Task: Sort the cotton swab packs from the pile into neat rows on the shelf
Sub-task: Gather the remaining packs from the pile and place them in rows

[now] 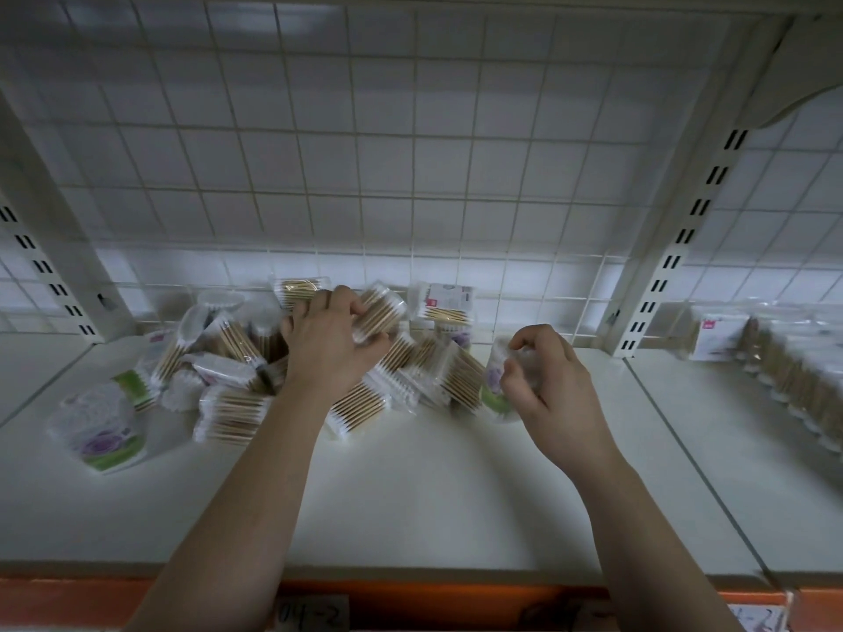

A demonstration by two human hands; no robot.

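Note:
A loose pile of cotton swab packs (237, 353) lies at the back middle of the white shelf (410, 485). Most are clear wraps of wooden-stick swabs; some carry a purple flower and green label. My left hand (326, 344) reaches into the pile and grips a clear pack of swabs (381, 312) lifted above the heap. My right hand (547, 380) curls its fingers around a flower-label pack (495, 380) at the pile's right edge. One flower-label pack (98, 431) lies apart at the left.
A wire grid back panel (410, 175) closes the shelf behind the pile. Slotted uprights (675, 262) stand at both sides. On the neighbouring shelf to the right, swab packs stand in a row (793, 380). An orange price strip (456, 599) runs along the front edge.

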